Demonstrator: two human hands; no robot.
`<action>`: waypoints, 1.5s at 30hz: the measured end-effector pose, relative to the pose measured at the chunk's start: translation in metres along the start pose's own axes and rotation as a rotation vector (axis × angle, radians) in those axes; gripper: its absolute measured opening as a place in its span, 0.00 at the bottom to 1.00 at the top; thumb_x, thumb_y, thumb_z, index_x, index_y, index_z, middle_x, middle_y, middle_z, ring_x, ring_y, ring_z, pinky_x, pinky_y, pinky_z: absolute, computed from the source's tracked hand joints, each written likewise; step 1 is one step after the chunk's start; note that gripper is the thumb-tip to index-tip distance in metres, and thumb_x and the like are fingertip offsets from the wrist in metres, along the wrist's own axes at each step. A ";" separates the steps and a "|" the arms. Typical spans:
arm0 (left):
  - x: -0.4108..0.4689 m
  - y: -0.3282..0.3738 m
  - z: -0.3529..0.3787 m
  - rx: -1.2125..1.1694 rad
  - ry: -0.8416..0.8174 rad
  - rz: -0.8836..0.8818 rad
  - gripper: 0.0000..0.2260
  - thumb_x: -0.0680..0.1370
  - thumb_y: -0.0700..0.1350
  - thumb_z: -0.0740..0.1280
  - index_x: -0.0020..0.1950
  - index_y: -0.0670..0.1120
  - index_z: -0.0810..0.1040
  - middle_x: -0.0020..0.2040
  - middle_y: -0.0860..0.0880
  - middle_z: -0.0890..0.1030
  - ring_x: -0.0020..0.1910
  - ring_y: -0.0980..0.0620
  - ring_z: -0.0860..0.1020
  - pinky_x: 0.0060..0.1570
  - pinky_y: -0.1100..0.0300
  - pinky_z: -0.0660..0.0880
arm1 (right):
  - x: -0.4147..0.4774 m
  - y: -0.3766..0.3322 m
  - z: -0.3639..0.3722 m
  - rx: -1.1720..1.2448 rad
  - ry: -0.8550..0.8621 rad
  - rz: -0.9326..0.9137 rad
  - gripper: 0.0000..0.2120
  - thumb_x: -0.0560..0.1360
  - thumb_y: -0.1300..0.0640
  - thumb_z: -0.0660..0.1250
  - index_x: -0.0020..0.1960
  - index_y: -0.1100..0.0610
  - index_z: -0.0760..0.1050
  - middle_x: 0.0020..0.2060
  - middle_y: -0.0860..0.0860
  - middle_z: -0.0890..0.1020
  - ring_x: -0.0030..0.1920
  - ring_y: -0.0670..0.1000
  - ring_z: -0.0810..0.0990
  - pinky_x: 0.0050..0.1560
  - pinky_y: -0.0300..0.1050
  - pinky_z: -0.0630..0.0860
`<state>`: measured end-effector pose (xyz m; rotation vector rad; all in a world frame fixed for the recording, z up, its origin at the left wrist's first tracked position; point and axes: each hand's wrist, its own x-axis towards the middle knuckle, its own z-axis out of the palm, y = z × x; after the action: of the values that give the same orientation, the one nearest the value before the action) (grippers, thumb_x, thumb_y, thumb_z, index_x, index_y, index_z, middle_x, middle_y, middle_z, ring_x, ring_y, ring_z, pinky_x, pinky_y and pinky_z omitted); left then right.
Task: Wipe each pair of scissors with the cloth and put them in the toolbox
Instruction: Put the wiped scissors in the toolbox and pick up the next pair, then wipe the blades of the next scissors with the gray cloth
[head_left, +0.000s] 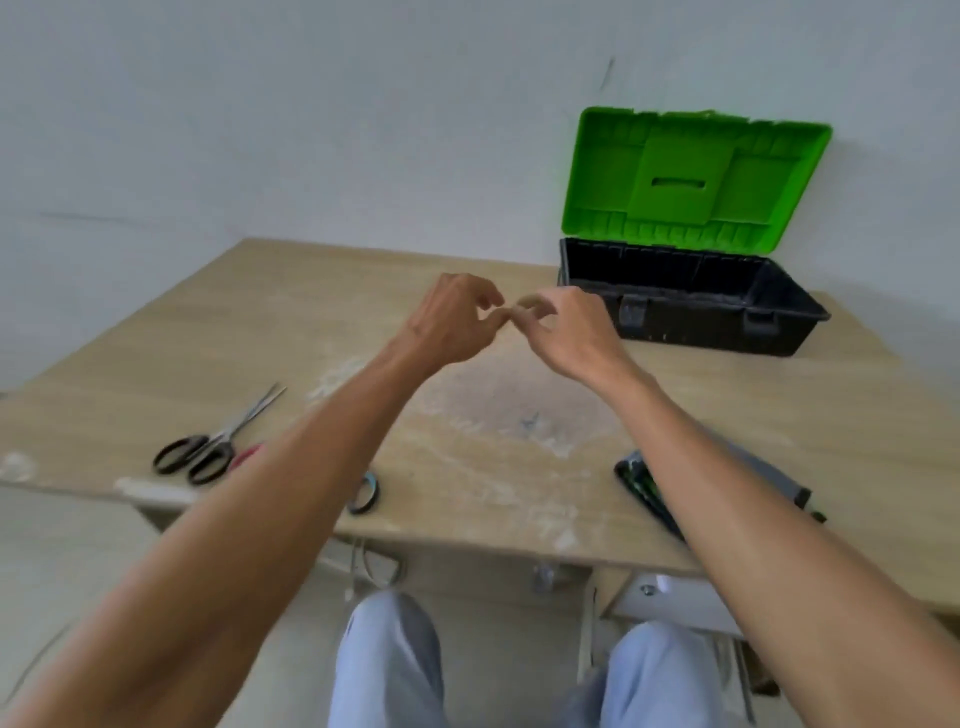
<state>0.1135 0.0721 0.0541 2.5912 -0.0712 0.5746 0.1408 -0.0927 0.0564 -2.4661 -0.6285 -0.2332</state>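
Near the middle of the frame, above the pale wooden tabletop (311, 322), I have my left hand (452, 317) and right hand (566, 332) raised with their tips meeting. The fingers (488, 299) of both are loosely curled and I can see nothing held in either, though the blur there could hide something small. I judge the task is at its very start: no scissors are picked up, and the black plastic toolbox (691, 322), at the upper right of the frame against the wall, stands with its bright green lid (691, 176) swung up, its visible interior dark. The black-handled steel scissors (208, 447) lie flat on the tabletop at the lower left of the frame, well apart from the toolbox. Their long axis runs diagonally: handle loops toward the lower left, blade tips toward the upper right. A red sliver (248, 454), perhaps a second pair's handle, peeks out just beside them under my left forearm. I cannot pick out the cloth; a dark object with green markings (641, 486) lies half hidden under my right forearm. Next, I judge, one hand must drop to the handle loops and the other must find the cloth.
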 end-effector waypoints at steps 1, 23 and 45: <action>-0.017 -0.009 -0.012 0.000 -0.006 -0.032 0.12 0.76 0.48 0.70 0.56 0.43 0.84 0.51 0.43 0.86 0.51 0.45 0.83 0.55 0.54 0.78 | -0.011 -0.016 0.009 0.005 -0.058 -0.027 0.21 0.81 0.41 0.68 0.62 0.55 0.85 0.56 0.54 0.88 0.58 0.55 0.85 0.56 0.47 0.78; -0.185 -0.067 -0.052 0.104 -0.089 -0.411 0.14 0.67 0.53 0.75 0.48 0.48 0.86 0.44 0.50 0.86 0.43 0.51 0.82 0.50 0.47 0.80 | -0.103 -0.082 0.102 0.077 -0.250 0.127 0.05 0.70 0.63 0.77 0.46 0.60 0.86 0.38 0.54 0.88 0.39 0.53 0.86 0.43 0.48 0.84; -0.170 0.084 0.037 -1.510 0.166 -0.942 0.09 0.69 0.43 0.75 0.45 0.40 0.86 0.40 0.44 0.86 0.41 0.51 0.84 0.48 0.60 0.83 | -0.194 0.022 0.000 0.315 0.131 0.143 0.10 0.78 0.63 0.74 0.55 0.51 0.87 0.45 0.42 0.85 0.43 0.42 0.86 0.43 0.34 0.82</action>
<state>-0.0399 -0.0279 -0.0081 0.9025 0.5284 0.1762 -0.0180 -0.1829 -0.0125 -2.1604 -0.3973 -0.2196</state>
